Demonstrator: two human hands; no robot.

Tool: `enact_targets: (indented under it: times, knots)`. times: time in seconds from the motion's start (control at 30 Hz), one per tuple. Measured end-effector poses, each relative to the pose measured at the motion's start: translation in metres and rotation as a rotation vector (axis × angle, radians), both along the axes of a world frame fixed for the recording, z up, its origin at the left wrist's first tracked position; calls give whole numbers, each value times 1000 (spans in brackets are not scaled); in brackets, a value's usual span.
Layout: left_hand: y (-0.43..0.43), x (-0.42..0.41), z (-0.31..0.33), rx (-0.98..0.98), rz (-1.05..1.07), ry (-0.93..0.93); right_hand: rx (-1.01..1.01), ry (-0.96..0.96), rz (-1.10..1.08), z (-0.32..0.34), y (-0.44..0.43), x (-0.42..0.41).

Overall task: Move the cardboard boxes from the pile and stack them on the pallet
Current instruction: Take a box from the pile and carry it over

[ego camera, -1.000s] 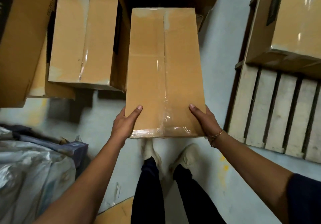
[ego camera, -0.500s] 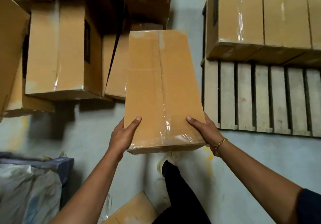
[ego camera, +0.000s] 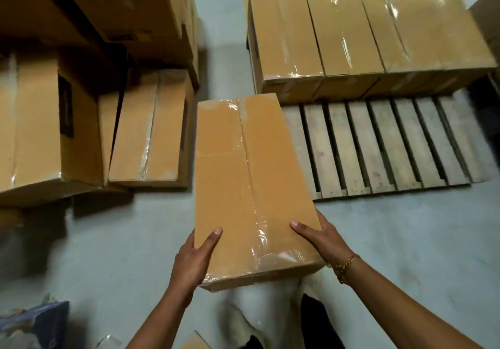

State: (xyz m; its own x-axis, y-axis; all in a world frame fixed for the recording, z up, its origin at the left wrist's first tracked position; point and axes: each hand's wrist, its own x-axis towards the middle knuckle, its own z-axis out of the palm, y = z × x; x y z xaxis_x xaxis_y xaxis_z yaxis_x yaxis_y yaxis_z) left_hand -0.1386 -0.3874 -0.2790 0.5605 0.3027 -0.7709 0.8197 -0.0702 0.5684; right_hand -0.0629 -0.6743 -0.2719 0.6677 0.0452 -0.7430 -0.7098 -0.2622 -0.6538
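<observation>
While a row of boxes (ego camera: 365, 40) already stands side by side on the far part of the pallet (ego camera: 378, 145), the near slats are bare, so I judge the task to be partly done. The pile (ego camera: 81, 91) at the left holds several more boxes, some leaning on each other and some stacked higher at the far left. How many are left I cannot count, because the pile runs out of the view.

The carried box (ego camera: 251, 186) is in the air in the middle of the scene, between the pile and the pallet. Its far right corner lies over the near left part of the pallet, and it is not yet set down. The left hand (ego camera: 193, 259) grips the near left corner and the right hand (ego camera: 322, 237) grips the near right corner. Each thumb lies on the top face. The other fingers go under or around the edge and are hidden. On the right wrist there is a bracelet (ego camera: 345, 266).

The box is long and narrow, of plain brown cardboard, and it points away from the person with a small turn to the left. Clear tape (ego camera: 253, 180) runs along the middle seam and wraps over the near end, where it shines and wrinkles. The corners look sharp and I see no dent. Below it is the pale floor (ego camera: 392, 240).
</observation>
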Motion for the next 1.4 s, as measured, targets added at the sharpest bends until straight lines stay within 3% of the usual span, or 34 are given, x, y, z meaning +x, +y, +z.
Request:
enact_targets:
  times: [0.57,0.9,1.4]
  knots:
    - [-208,82,-32,23,-19,74,45,40,-21,-63,-211,67]
    - [-234,137,-100,-9,3,66,-1,-21,13,-130,-236,128]
    - [-237,148,-182,-187,55,123,-64,78,90,-208,-239,139]
